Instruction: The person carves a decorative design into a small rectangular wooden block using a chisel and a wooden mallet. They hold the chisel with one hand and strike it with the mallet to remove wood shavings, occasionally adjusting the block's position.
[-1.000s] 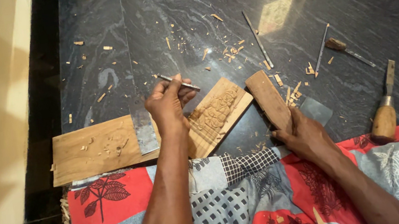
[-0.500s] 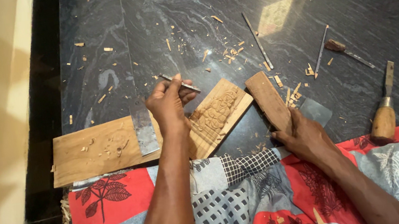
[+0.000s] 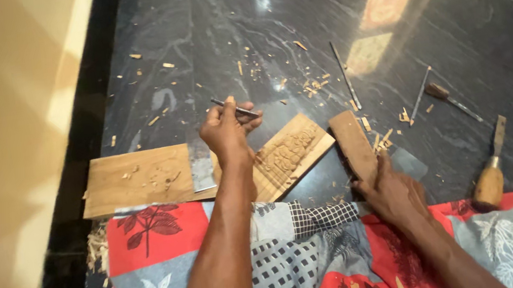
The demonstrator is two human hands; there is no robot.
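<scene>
Head view showed my left hand (image 3: 226,130) closed on a thin chisel (image 3: 235,108) above the carved panel (image 3: 289,154) on the floor, right hand (image 3: 392,193) gripping a wooden block (image 3: 353,144), likely mid-carving, needing steady aim.

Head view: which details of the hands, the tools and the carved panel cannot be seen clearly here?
- Thin tool: its grip is hidden inside the left hand.
- Carved panel: its near end is behind the left forearm; the relief is too small to read.
- Wooden block: its lower end is covered by the right hand.
</scene>
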